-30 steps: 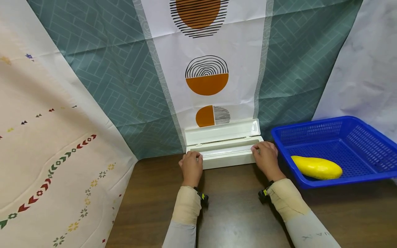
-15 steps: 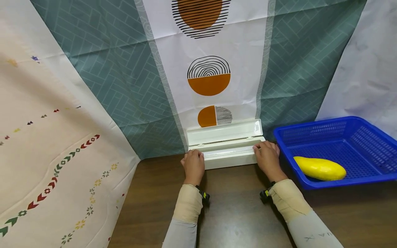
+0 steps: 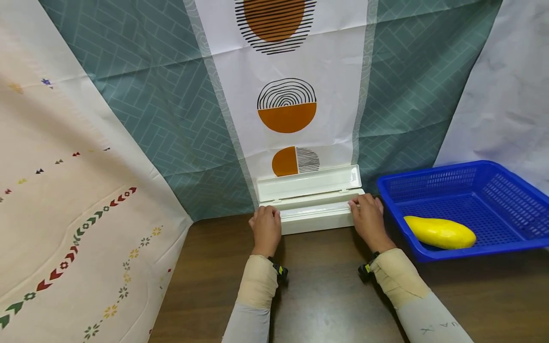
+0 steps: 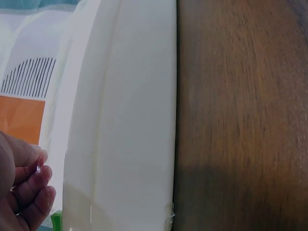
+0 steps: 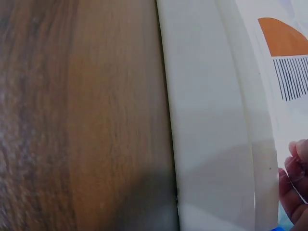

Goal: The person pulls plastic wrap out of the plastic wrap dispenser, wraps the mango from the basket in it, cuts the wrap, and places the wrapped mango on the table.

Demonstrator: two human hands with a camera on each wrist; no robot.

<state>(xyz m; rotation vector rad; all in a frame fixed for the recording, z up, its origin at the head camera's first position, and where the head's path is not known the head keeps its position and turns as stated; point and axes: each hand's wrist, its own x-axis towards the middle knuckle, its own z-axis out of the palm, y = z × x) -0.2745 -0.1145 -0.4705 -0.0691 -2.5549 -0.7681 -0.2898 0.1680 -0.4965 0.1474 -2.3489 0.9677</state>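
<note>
A long white cling film dispenser box (image 3: 317, 223) stands against the cloth backdrop, its hinged lid (image 3: 310, 183) tipped back. Inside lies a roll of clear cling film (image 3: 315, 210). At the box's left end my left hand (image 3: 266, 229) pinches a bit of clear film between thumb and fingers; a shiny edge shows at the fingertips (image 4: 37, 179) in the left wrist view. My right hand (image 3: 369, 221) is at the right end, thumb and fingers (image 5: 294, 166) pinching clear film. Most of the film's spread between the hands is hard to see.
To the right, a blue plastic basket (image 3: 510, 245) holds a glossy yellow oblong item (image 3: 440, 232). Patterned cloths (image 3: 171, 119) hang behind and at the left of the brown wooden table (image 3: 317, 286). A small green piece (image 4: 57, 220) shows by the left hand.
Both hands stay at the box ends with almost no movement. The whole head view shifts slightly; the box and basket keep their places.
</note>
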